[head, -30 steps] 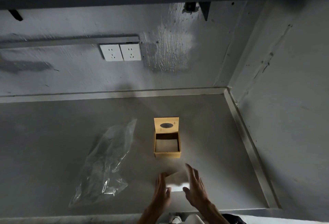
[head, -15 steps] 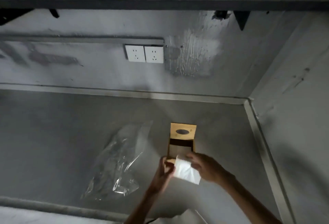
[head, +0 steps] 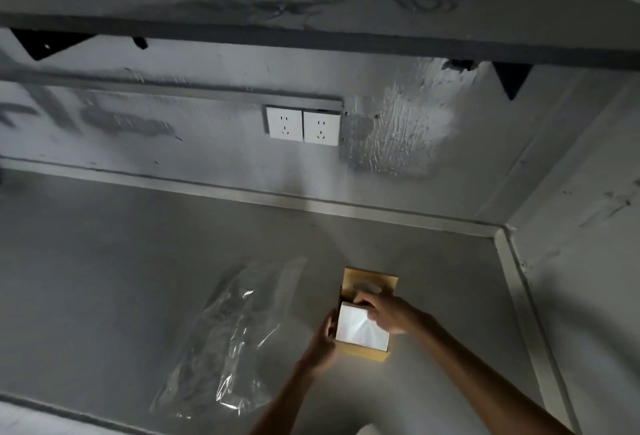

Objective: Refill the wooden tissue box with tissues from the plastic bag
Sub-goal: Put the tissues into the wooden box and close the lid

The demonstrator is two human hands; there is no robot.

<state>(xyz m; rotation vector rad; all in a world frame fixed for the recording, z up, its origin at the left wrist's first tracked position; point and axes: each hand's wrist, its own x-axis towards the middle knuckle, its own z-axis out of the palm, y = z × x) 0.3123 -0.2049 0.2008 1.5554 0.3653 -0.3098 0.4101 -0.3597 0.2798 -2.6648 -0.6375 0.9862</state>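
Head view: in the lower centre of the frame, a wooden tissue box (head: 363,353) stands on a grey counter (head: 138,279), its lid (head: 369,280) raised behind it. A white stack of tissues (head: 360,329) sits in the box opening. The left hand (head: 323,339) curls against the stack's left edge; the right hand (head: 388,317) grips its upper right part, fingers closed over it. An empty-looking clear plastic bag (head: 228,341) lies flat to the left, apart from the box. Two wall sockets (head: 303,126) appear above.
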